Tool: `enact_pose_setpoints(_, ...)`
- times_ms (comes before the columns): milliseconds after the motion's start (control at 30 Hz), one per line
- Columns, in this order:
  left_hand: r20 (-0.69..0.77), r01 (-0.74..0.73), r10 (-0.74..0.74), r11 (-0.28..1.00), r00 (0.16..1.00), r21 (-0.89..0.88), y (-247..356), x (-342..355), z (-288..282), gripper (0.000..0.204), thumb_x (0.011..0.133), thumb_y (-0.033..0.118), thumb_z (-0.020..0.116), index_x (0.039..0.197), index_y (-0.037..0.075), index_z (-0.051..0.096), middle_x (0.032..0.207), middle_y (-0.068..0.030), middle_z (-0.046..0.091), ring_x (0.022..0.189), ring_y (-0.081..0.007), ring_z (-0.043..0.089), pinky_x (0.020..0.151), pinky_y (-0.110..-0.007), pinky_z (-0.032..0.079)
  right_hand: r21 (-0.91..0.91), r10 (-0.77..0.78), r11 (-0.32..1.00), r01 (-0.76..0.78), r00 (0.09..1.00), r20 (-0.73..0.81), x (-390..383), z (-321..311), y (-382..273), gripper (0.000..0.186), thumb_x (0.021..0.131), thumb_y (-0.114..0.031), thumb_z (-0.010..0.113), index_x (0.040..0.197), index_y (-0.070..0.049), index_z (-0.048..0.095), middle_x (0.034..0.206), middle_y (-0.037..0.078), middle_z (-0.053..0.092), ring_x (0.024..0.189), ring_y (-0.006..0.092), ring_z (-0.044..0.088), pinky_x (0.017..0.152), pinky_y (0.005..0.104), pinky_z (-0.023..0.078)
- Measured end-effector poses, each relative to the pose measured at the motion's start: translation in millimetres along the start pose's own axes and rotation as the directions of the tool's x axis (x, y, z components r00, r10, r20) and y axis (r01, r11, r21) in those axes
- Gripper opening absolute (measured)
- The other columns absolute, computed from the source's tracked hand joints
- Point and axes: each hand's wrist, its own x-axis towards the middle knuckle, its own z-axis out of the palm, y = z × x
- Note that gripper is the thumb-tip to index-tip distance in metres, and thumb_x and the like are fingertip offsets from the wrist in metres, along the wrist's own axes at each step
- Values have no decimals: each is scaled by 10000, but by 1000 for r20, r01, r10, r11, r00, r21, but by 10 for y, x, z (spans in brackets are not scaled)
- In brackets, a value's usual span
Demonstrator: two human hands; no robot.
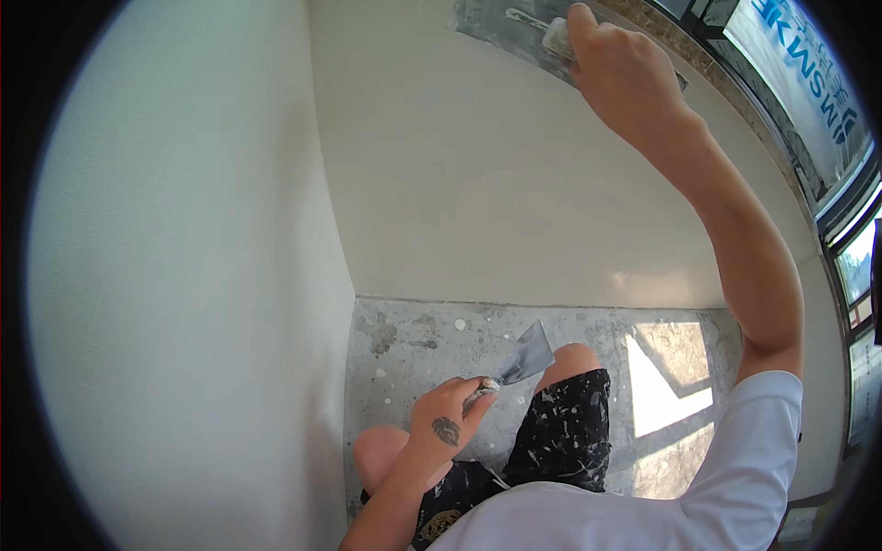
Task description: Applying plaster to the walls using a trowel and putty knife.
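At the top of the frame, just right of centre, we see the fingers of the right hand (pixel 611 60) curled tight round the plaster-caked handle of a wide, flat grey metal plastering trowel (pixel 514 32). Its blade lies flat against the smooth off-white wall (pixel 496 193), smeared with pale streaks, and its left end is cut off by the upper rim of the picture. The right forearm runs from the hand down to a white sleeve at the lower right.

In the lower middle, the fingers of the left hand (pixel 450 418) are wrapped round the handle of a smaller grey steel putty knife (pixel 525 358). Its wedge-shaped blade points up and right, held in the air above the floor and just beside the bare knee.

Outward from there, the second white wall (pixel 184 275) fills the left of the frame and meets the first in a vertical corner. Between them, at the bottom, lies a rough grey concrete floor (pixel 432 335) dotted with white spatter, with a sunlit patch to the right. Paint-flecked black shorts (pixel 565 432) cover the thighs. A dark window frame (pixel 827 193) curves along the right edge.
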Motion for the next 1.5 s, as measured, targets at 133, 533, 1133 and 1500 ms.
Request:
enact_pose_setpoints(133, 75, 29, -13, 974, 997, -225, 107, 1, -100, 295, 888, 232, 698, 1103, 30, 699, 808, -94, 669, 628, -161, 594, 586, -302, 467, 75, 136, 988, -135, 991, -8, -746, 359, 962, 336, 840, -135, 691, 1045, -18, 451, 820, 226, 665, 759, 417, 660, 648, 490, 524)
enact_pose_setpoints(533, 367, 314, -27, 576, 930, -755, -83, -94, -193, 284, 973, 264, 609, 948, -9, 684, 698, -8, 593, 593, -70, 520, 554, -247, 413, 805, 88, -255, -536, 816, 571, -1972, 285, 525, 187, 815, -29, 708, 866, -44, 529, 668, 22, 574, 519, 118, 596, 462, 256, 491)
enact_pose_setpoints(1133, 118, 124, 263, -4, 958, -992, -261, -274, -360, 367, 1000, 322, 556, 995, -41, 607, 872, -129, 618, 605, -176, 560, 544, -311, 440, 680, -69, -653, -332, 921, 383, -404, 529, -1696, 540, 989, -559, 460, 896, -37, 566, 729, 47, 550, 648, 144, 533, 610, 300, 453)
enact_pose_setpoints(1500, 111, 108, 191, 26, 975, -994, -306, -225, -387, 433, 988, 345, 556, 1156, -52, 599, 836, -112, 647, 580, -196, 566, 523, -332, 431, 629, 77, -755, -187, 926, 369, 887, 317, -2120, 476, 939, -508, 613, 1014, -38, 607, 872, 45, 591, 801, 131, 543, 733, 298, 460)
